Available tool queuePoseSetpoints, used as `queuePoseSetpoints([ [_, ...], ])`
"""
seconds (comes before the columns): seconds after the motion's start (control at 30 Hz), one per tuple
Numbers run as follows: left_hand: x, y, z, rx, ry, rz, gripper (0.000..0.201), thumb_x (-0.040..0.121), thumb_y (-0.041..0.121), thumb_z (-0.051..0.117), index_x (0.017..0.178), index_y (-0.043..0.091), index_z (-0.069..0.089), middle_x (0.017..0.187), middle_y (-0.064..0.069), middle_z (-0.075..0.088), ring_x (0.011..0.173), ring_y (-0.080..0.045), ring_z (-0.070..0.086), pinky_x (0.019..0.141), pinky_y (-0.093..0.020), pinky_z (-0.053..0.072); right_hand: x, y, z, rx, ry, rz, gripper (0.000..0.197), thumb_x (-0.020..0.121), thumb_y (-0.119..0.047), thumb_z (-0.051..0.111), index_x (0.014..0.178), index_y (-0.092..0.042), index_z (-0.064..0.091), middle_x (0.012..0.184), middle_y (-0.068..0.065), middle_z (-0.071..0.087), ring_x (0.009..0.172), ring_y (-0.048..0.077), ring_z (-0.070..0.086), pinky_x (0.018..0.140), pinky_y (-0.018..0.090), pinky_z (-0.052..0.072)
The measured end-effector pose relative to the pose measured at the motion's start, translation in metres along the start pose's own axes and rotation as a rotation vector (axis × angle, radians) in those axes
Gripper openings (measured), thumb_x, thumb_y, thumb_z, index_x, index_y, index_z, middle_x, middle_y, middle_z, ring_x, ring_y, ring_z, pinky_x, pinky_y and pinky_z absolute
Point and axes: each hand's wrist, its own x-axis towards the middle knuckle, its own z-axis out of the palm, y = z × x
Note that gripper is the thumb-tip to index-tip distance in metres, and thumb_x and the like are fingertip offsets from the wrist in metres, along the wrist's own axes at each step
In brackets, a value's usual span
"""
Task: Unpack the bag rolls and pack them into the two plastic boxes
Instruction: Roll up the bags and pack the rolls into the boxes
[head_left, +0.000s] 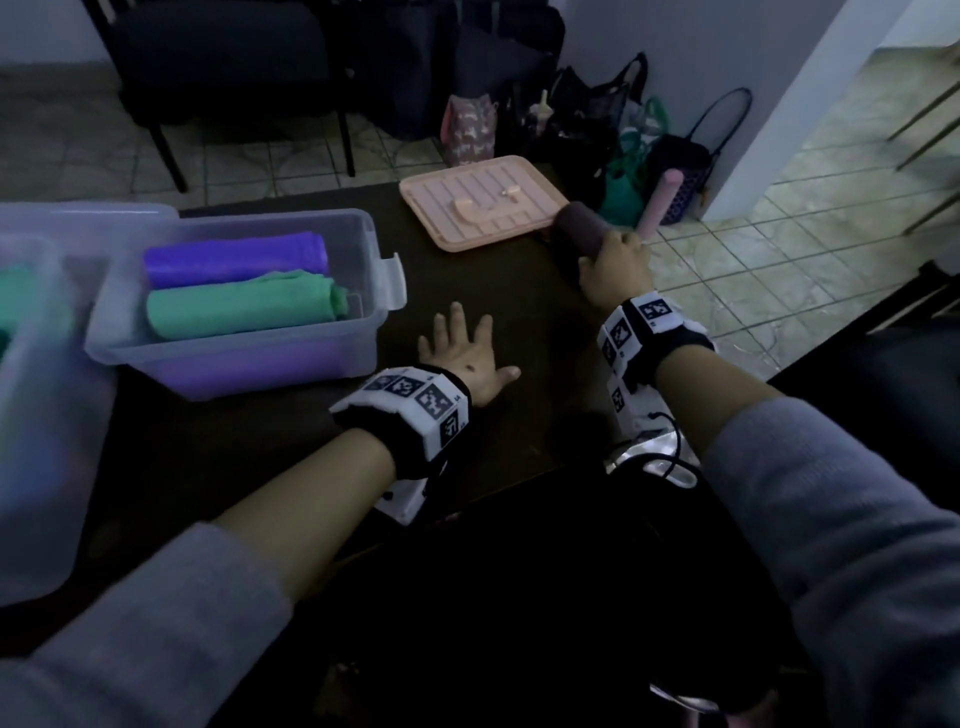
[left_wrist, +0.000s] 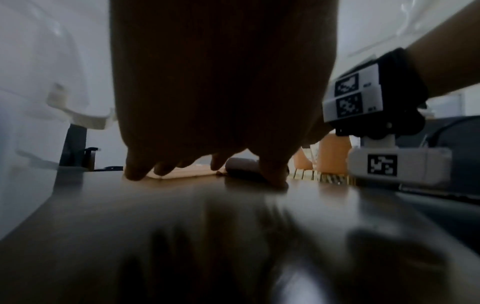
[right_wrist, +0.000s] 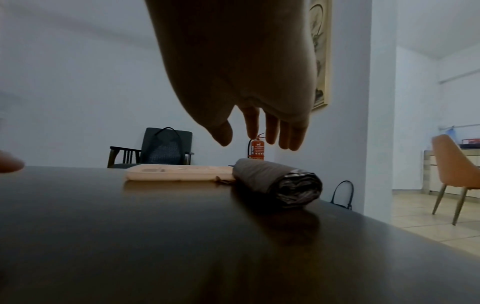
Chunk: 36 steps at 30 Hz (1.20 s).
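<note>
A dark bag roll lies on the dark table, at its far right next to a pink lid. My right hand hovers just above the roll's near end, fingers hanging straight and apart from it. My left hand rests flat on the table with fingers spread, holding nothing. A clear plastic box at left holds a purple roll and a green roll. A second clear box at the far left shows a green roll.
The pink lid lies flat at the table's far side. A pink roll sticks up beyond my right hand, by the table's right edge. Bags and a dark chair stand on the tiled floor behind.
</note>
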Motion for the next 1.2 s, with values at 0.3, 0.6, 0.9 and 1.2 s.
queuePoseSetpoints([
  [0.3, 0.022, -0.006, 0.011, 0.100, -0.188, -0.110, 0.085, 0.090, 0.059, 0.041, 0.147, 0.031, -0.016, 0.151, -0.005, -0.033, 0.140, -0.031, -0.026, 0.111, -0.059, -0.004, 0.040, 0.011, 0.010, 0.013, -0.033, 0.103, 0.039, 0.097, -0.023, 0.044, 0.127, 0.003, 0.045, 0.131, 0.023, 0.048, 0.122, 0.034, 0.046, 0.094, 0.041, 0.039],
  [0.6, 0.023, -0.004, 0.008, 0.101, -0.227, -0.107, 0.086, 0.090, 0.059, 0.041, 0.146, 0.032, -0.017, 0.150, -0.005, -0.035, 0.139, -0.032, -0.027, 0.111, -0.059, -0.005, 0.040, 0.002, -0.010, -0.219, -0.239, 0.107, 0.036, 0.091, -0.022, 0.059, 0.117, 0.002, 0.054, 0.088, 0.017, 0.052, 0.100, 0.026, 0.052, 0.077, 0.032, 0.040],
  [0.9, 0.020, -0.007, 0.010, 0.082, -0.174, -0.065, 0.086, 0.089, 0.058, 0.043, 0.148, 0.031, -0.014, 0.152, -0.006, -0.031, 0.140, -0.032, -0.025, 0.111, -0.059, -0.003, -0.003, -0.002, -0.008, -0.016, -0.457, 0.112, 0.084, 0.073, -0.026, 0.077, 0.139, -0.007, 0.029, 0.136, 0.016, 0.044, 0.125, 0.033, 0.044, 0.100, 0.045, 0.041],
  [1.2, 0.010, -0.031, -0.005, -0.252, 0.165, -0.057, 0.054, 0.097, 0.010, 0.040, 0.147, 0.007, 0.019, 0.151, -0.015, 0.025, 0.139, -0.028, 0.026, 0.112, -0.035, 0.023, -0.074, -0.023, 0.008, -0.333, -0.243, -0.384, 0.066, 0.081, -0.022, 0.065, 0.138, -0.019, 0.031, 0.135, 0.015, 0.027, 0.120, 0.035, 0.039, 0.097, 0.047, 0.036],
])
